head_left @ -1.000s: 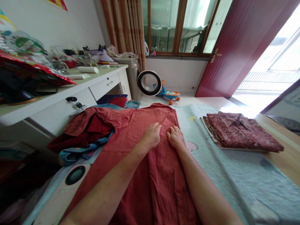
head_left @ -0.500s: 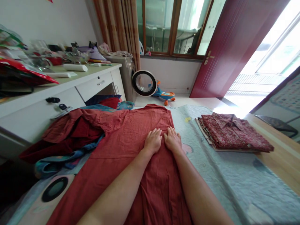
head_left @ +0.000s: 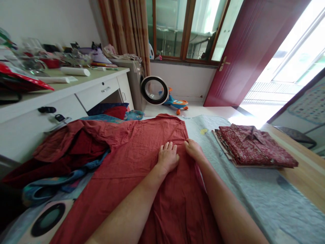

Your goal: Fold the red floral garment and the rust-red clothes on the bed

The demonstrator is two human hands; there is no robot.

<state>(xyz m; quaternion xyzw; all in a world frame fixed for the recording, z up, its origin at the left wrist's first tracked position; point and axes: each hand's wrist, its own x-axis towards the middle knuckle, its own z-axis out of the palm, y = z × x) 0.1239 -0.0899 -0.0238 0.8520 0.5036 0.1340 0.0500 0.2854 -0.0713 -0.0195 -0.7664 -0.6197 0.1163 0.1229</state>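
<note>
A large rust-red shirt point(head_left: 142, 145) lies spread flat on the pale blue quilt point(head_left: 254, 200) in front of me. My left hand point(head_left: 167, 157) rests palm down on the cloth near its right side, fingers slightly apart. My right hand point(head_left: 194, 149) lies at the shirt's right edge, fingers curled onto the fabric; whether it pinches the edge I cannot tell. Both forearms stretch over the shirt's lower part.
A folded red patterned shirt point(head_left: 254, 149) sits on the quilt to the right. A heap of dark red and blue clothes point(head_left: 63, 156) lies left. A cluttered white desk point(head_left: 76, 95) stands at left; a toy scooter point(head_left: 177, 103) and open red door point(head_left: 251, 51) are beyond.
My hands, side by side a moment ago, have parted: the right one slid to the shirt's right edge, the left stayed on the cloth. The view shifted slightly.
</note>
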